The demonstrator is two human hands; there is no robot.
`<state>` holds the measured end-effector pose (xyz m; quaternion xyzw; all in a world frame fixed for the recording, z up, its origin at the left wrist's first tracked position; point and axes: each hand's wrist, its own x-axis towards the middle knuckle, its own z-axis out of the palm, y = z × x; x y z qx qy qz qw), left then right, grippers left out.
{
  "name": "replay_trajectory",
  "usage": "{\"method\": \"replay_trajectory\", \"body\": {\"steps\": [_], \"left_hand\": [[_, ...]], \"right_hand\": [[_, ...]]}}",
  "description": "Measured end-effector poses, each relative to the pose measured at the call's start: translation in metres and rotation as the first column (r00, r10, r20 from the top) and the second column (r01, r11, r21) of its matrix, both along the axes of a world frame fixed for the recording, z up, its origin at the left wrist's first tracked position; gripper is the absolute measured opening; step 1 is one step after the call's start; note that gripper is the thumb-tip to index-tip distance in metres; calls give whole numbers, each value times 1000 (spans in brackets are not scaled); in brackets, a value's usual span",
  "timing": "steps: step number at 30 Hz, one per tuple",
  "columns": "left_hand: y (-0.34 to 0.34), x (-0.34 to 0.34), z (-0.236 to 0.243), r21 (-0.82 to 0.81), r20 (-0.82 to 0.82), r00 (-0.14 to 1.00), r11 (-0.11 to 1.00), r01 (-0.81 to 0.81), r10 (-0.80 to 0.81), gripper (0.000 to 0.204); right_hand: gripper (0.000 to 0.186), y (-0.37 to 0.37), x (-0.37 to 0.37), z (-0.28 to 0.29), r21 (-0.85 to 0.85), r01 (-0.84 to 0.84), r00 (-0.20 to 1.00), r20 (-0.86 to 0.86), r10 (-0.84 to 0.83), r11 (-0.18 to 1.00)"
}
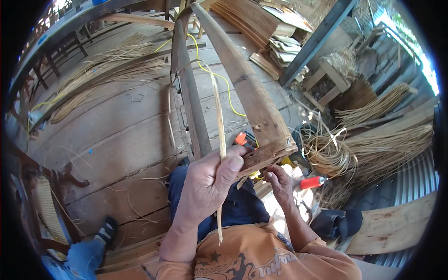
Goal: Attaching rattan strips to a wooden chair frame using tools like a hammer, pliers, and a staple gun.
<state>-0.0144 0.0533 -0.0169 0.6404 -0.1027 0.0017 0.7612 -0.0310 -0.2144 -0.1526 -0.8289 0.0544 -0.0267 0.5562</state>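
Note:
My left hand is closed, its thumb pressing a long pale cane strip against the fingers. The strip arches up past a wooden frame, and its loose end hangs below the hand in front of my shirt. My left fingertips reach behind the frame's near end piece, which stands above my lap. Just under that piece's right part, my right hand is closed with thumb and fingertips together. What it pinches, if anything, is hidden or too small to name. A red-handled tool with a thin metal tip lies to its right.
Bundles of cane and a loose coil lie at right, by a plank. An orange-and-black tool is behind the frame. A yellow cord crosses the plank floor. Another person's foot is at lower left.

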Motion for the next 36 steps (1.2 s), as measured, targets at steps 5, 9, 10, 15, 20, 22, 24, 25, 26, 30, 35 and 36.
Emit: {"method": "replay_trajectory", "body": {"steps": [5,9,10,15,20,22,24,25,26,30,35,36], "left_hand": [[12,1,-9,165,176,984,985,-43,13,36],[13,4,-16,231,258,966,971,-68,7,37],[12,4,-18,235,265,964,970,-61,-4,37],[5,5,-28,161,397,911,969,-187,110,40],[2,-4,-34,181,322,932,956,-231,164,34],[1,-7,-34,194,273,934,938,-287,230,29],[-2,-9,-34,96,252,931,951,-295,264,30],[-4,-10,-34,64,237,927,948,-312,289,32],[-5,-9,-34,76,252,921,943,-324,297,32],[-8,-10,-30,57,150,940,946,-319,308,39],[-14,-13,-18,87,225,931,945,-314,288,52],[-16,-15,-16,109,236,931,944,-311,279,52]], "right_hand": [[44,34,0,80,246,-214,938,323,128,945],[60,56,4,123,149,-196,816,573,77,969],[66,61,6,129,175,-198,823,564,67,964],[57,83,16,139,263,-284,832,545,100,922],[40,92,18,133,201,-193,838,543,54,960],[35,94,15,126,209,-191,834,549,46,959],[31,94,9,118,232,-232,863,497,90,945],[22,94,6,114,251,-255,881,459,117,934],[19,93,3,110,187,-206,891,441,105,961],[13,91,-2,106,103,-155,912,397,103,983],[15,96,5,122,21,-171,861,489,139,985],[16,97,7,125,0,-153,852,507,132,988]]}}
